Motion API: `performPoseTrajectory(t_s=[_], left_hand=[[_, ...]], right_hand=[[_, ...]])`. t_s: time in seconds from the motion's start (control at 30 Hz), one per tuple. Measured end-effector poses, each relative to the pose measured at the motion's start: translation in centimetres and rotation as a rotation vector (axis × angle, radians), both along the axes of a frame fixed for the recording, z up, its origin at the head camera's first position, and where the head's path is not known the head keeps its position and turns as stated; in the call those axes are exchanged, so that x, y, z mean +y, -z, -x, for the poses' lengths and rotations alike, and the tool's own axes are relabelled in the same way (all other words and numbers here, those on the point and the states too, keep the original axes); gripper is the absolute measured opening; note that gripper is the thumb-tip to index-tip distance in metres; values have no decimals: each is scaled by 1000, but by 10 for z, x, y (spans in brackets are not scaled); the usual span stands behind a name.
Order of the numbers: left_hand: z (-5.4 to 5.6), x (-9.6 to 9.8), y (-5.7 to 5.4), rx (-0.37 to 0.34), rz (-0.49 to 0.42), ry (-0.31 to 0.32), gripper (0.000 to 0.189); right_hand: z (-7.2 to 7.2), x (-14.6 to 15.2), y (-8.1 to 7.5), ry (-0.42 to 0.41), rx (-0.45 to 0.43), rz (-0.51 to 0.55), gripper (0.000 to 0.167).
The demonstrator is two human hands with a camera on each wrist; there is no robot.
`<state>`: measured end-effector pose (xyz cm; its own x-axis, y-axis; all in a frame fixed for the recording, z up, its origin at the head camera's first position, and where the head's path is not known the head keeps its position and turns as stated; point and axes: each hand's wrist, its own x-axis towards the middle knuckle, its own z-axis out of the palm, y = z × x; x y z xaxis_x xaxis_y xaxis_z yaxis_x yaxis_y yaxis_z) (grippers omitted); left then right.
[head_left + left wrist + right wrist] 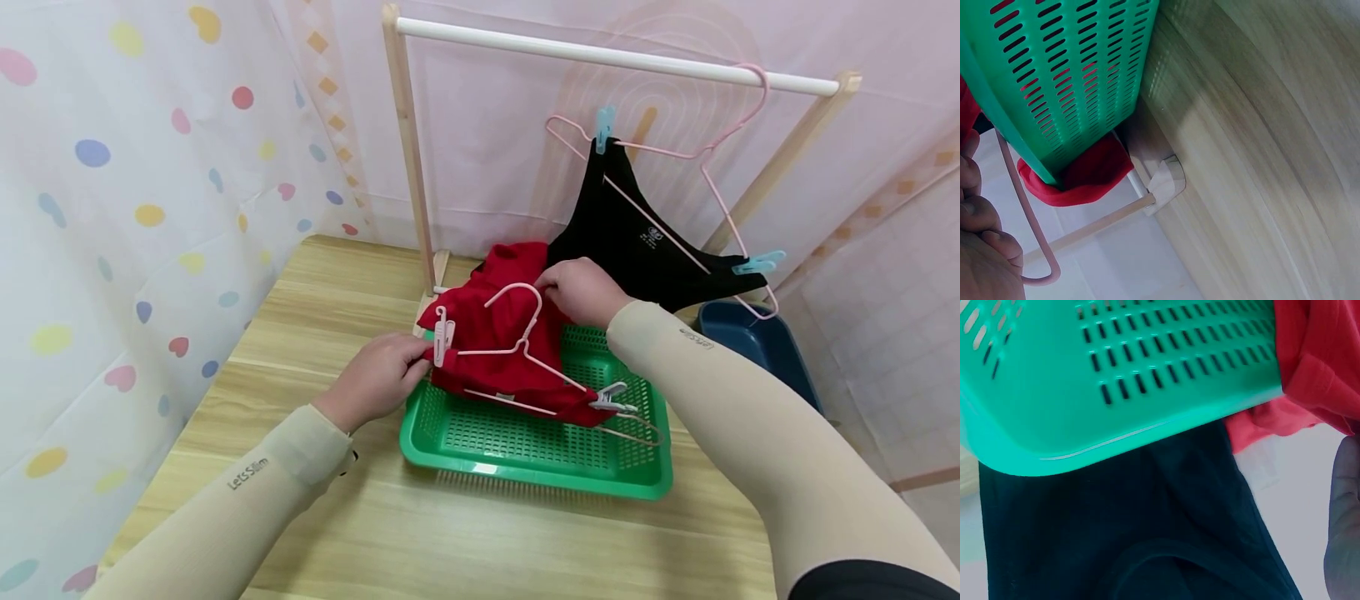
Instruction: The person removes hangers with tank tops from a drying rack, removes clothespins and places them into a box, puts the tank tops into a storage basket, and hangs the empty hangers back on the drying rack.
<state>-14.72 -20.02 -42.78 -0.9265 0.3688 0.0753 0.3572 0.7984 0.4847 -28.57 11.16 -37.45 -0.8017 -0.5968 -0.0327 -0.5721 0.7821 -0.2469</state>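
A red garment is clipped to a pale pink hanger by a white clothespin at the left and a greyish clothespin at the right. It lies partly over a green perforated basket. My left hand grips the hanger's left end beside the white clothespin; in the left wrist view the hanger's pink end runs past curled fingers. Near the hanger's hook, my right hand pinches the red cloth, its fingertips partly hidden.
Behind stands a wooden rack with a white rail. From it hangs a black garment on a pink hanger, held by blue clothespins. A dark blue basin sits at right. Everything rests around a wood-grain table.
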Motion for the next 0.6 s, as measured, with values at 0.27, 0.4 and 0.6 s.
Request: performPoseTrajectory(t_s=[0.27,0.4,0.6], left_hand=[[0,-1,1,19,-16,3,18],[0,-1,2,12,-26,2,19],[0,-2,3,11,-31,2,21]], right_hand=[[-16,3,-21,-5,0,64,21],[-28,6,-28,-49,-12,77,18],[-43,12,-26,-105,-72,69,10]])
